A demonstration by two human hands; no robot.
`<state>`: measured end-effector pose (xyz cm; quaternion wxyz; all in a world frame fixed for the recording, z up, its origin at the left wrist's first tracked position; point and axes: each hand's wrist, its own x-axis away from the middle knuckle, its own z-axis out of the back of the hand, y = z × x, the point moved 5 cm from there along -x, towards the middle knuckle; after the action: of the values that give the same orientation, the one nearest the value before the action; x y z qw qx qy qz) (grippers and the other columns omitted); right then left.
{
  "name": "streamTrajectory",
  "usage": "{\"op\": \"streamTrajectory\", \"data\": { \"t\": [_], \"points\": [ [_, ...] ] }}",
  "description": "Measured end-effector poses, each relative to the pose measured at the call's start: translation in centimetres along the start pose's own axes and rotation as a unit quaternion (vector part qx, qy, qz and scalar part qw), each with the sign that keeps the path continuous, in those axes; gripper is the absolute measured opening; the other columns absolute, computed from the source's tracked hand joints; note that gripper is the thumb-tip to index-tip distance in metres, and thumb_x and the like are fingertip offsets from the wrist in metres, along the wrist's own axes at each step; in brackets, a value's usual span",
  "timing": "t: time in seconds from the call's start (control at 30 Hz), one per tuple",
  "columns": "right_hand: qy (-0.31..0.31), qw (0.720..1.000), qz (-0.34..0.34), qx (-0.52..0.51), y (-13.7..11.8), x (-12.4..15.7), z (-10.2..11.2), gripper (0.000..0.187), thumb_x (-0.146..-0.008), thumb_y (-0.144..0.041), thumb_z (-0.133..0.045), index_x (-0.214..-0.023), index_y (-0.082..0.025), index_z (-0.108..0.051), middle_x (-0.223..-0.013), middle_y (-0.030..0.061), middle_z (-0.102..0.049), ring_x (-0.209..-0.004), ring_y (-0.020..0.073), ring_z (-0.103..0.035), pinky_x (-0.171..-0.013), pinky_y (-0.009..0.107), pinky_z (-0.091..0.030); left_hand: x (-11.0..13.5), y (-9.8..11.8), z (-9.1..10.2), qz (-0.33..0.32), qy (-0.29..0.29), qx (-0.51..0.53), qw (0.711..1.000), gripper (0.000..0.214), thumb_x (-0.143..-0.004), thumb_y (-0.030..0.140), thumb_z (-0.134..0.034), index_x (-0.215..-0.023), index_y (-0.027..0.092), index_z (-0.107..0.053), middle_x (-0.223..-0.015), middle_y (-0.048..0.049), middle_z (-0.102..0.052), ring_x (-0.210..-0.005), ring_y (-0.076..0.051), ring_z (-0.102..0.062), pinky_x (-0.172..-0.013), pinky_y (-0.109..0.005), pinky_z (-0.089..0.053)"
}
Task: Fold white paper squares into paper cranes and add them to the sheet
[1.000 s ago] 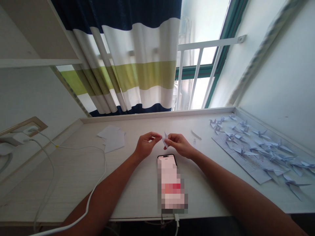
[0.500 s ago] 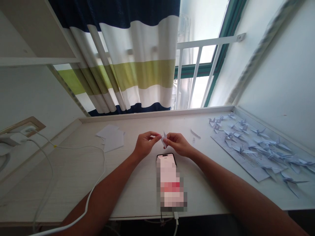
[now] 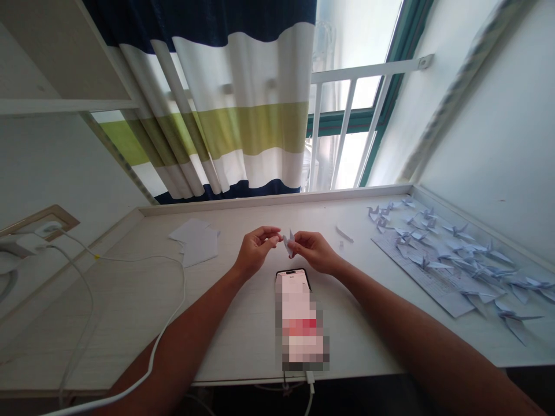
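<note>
No text could be read anywhere. The screen of the phone, at 6 o'clock from the hands, was blurred out. The printed sheet under the paper cranes, at 3 o'clock, carried lines too small to read.

Two bare forearms enter from the bottom edge, one from about 7 o'clock, the other from about 5 o'clock. No sleeves show anywhere along either arm up to the frame edge. Left hand: bare, no glove, no ring or band visible. Right hand: likewise bare. Both wrists are without a watch, bracelet or strap. Nails too small to make out. No other part of the body or clothing shows.
</note>
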<state>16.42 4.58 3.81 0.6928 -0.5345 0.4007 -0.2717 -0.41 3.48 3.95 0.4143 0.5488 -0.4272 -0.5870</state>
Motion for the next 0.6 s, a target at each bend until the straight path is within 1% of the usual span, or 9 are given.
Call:
{"op": "streamTrajectory", "data": {
  "t": [0.07,0.13,0.23,0.47,0.53,0.6],
  "points": [
    [0.001,1.000,0.000,0.001,0.04,-0.02,0.05,0.037,-0.086,-0.054,-0.070,-0.081,-0.017,-0.067,-0.075,0.0039,-0.069,-0.072,0.0174,-0.064,-0.071,0.032,-0.051,-0.01,0.10,-0.09,-0.003,-0.023,-0.023,0.999,0.024,-0.082,0.034,-0.073,-0.097,0.014,-0.075,-0.089,-0.0086,-0.077,-0.087,-0.021,-0.071,-0.075,-0.032,-0.054],
    [-0.002,1.000,0.002,-0.004,0.14,-0.04,0.04,0.036,-0.086,-0.053,-0.070,-0.081,-0.017,-0.068,-0.075,0.0037,-0.069,-0.072,0.0169,-0.063,-0.071,0.032,-0.051,-0.01,0.08,-0.21,-0.004,-0.040,-0.043,0.998,0.023,-0.083,0.035,-0.072,-0.091,0.015,-0.076,-0.085,-0.0078,-0.077,-0.082,-0.020,-0.070,-0.071,-0.031,-0.053],
    [-0.005,1.000,0.005,-0.011,0.31,-0.02,0.01,0.035,-0.087,-0.050,-0.070,-0.081,-0.016,-0.068,-0.074,0.0037,-0.069,-0.072,0.0164,-0.063,-0.071,0.032,-0.050,-0.02,-0.08,-0.20,-0.004,-0.041,-0.059,0.997,0.024,-0.083,0.038,-0.073,-0.086,0.015,-0.076,-0.078,-0.0064,-0.075,-0.075,-0.018,-0.068,-0.065,-0.029,-0.052],
    [-0.003,1.000,-0.005,0.011,0.31,0.08,0.05,0.036,-0.087,-0.052,-0.070,-0.082,-0.016,-0.069,-0.075,0.0045,-0.070,-0.072,0.0173,-0.063,-0.072,0.032,-0.050,-0.16,-0.05,0.21,-0.021,-0.054,-0.123,0.991,0.029,-0.084,0.044,-0.072,-0.086,0.016,-0.076,-0.079,-0.0072,-0.076,-0.073,-0.019,-0.070,-0.063,-0.028,-0.053],
    [-0.003,1.000,-0.007,0.020,0.36,0.06,0.09,0.037,-0.086,-0.053,-0.070,-0.081,-0.016,-0.069,-0.076,0.0046,-0.070,-0.073,0.0176,-0.064,-0.072,0.032,-0.051,-0.20,0.00,0.33,-0.022,-0.057,-0.126,0.990,0.028,-0.084,0.044,-0.073,-0.085,0.016,-0.076,-0.080,-0.0071,-0.075,-0.073,-0.019,-0.070,-0.062,-0.028,-0.054],
    [-0.003,1.000,-0.007,0.025,0.49,0.03,0.16,0.037,-0.086,-0.053,-0.070,-0.081,-0.016,-0.069,-0.076,0.0048,-0.070,-0.073,0.0177,-0.064,-0.072,0.033,-0.051,-0.26,-0.06,0.44,-0.006,-0.063,-0.110,0.992,0.028,-0.083,0.043,-0.074,-0.085,0.015,-0.075,-0.078,-0.0068,-0.074,-0.072,-0.018,-0.070,-0.060,-0.028,-0.054]
  ]
}}
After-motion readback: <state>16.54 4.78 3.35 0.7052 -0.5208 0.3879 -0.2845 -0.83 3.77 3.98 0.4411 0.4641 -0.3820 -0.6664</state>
